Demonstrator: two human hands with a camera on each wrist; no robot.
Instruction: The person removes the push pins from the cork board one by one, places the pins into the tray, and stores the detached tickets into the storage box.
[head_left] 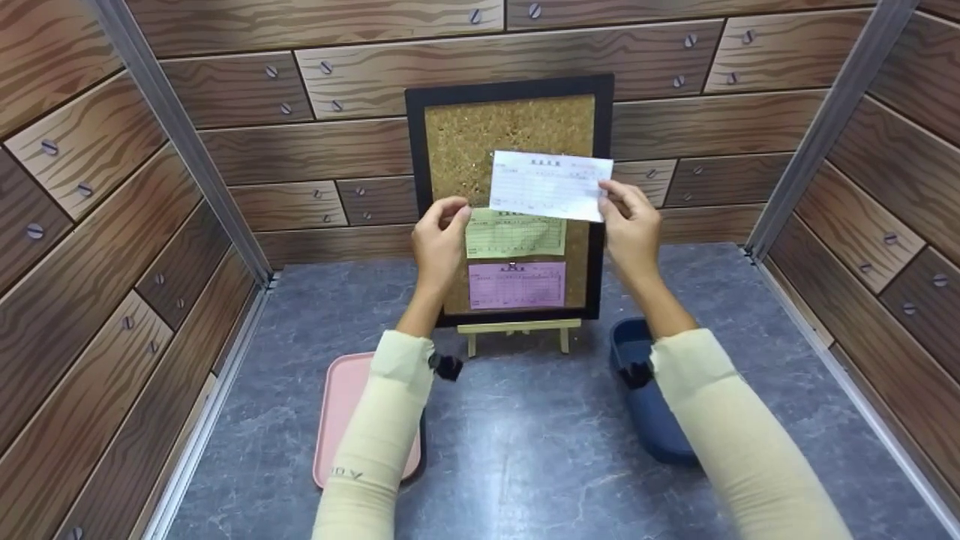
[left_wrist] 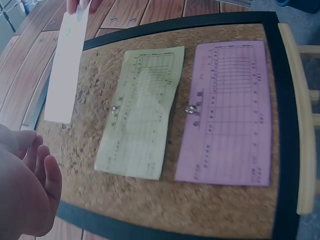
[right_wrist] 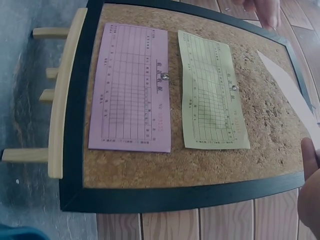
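My right hand (head_left: 634, 229) pinches a white printed slip (head_left: 547, 184) by its right edge, thumb in front, before the corkboard (head_left: 510, 120). The slip tilts slightly and overlaps the top of a green slip (head_left: 517, 238). Below that hangs a purple slip (head_left: 517, 285). Metallic pins (left_wrist: 191, 109) fix both slips to the cork in the left wrist view. My left hand (head_left: 439, 240) is raised at the board's left side, apart from the white slip. Its fingers curl with thumb and index tips close; I cannot tell whether something small is between them.
The black-framed board leans on a small wooden easel (head_left: 519, 327) on the grey table (head_left: 510, 450). A pink tray (head_left: 349, 405) lies under the left forearm, and a blue container (head_left: 660, 427) is beside the right forearm. Wood-patterned walls (head_left: 352, 150) enclose the table.
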